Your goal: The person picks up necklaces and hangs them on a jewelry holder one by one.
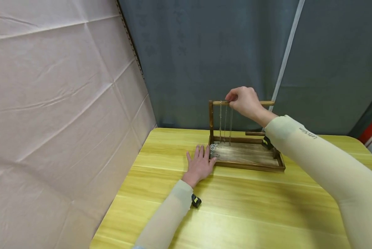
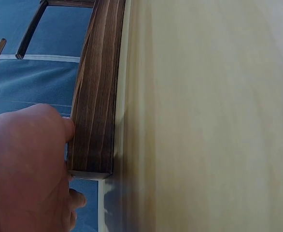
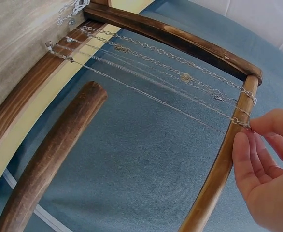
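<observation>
The landmark here is the dark-stained wooden jewellery stand [image 1: 246, 152], a shallow tray with an upright post and a round top rail, standing on the yellow wooden table [image 1: 235, 207].

Nearest the camera, the left hand [image 1: 200, 164] lies flat on the table at the stand's near-left corner, fingers straight and spread, their tips against the tray's side wall; the left wrist view shows the hand pressed up against that dark wall [image 2: 95, 96]. It holds nothing and seems only to steady the stand.

Further back and above the tray, the right hand [image 1: 245, 102] is up at the top rail [image 3: 223, 159], thumb and forefinger pinching the upper end of a thin silver chain necklace [image 3: 151, 94] just where it crosses the rail. The other fingers are loosely curled beside the rail.

The rail's long axis runs left to right across the stand, from the post towards the right. The pinched chain hangs straight down from it towards the tray floor, the rightmost of several fine silver chains [image 1: 224, 121] strung side by side near the post. A small heap of silver chain [image 1: 214, 148] lies in the tray's left end, just beside the left fingertips.

So the right hand is on the chain; the left hand is well below it at the tray's base. Behind the stand hangs a grey-blue curtain [image 1: 204, 52].
</observation>
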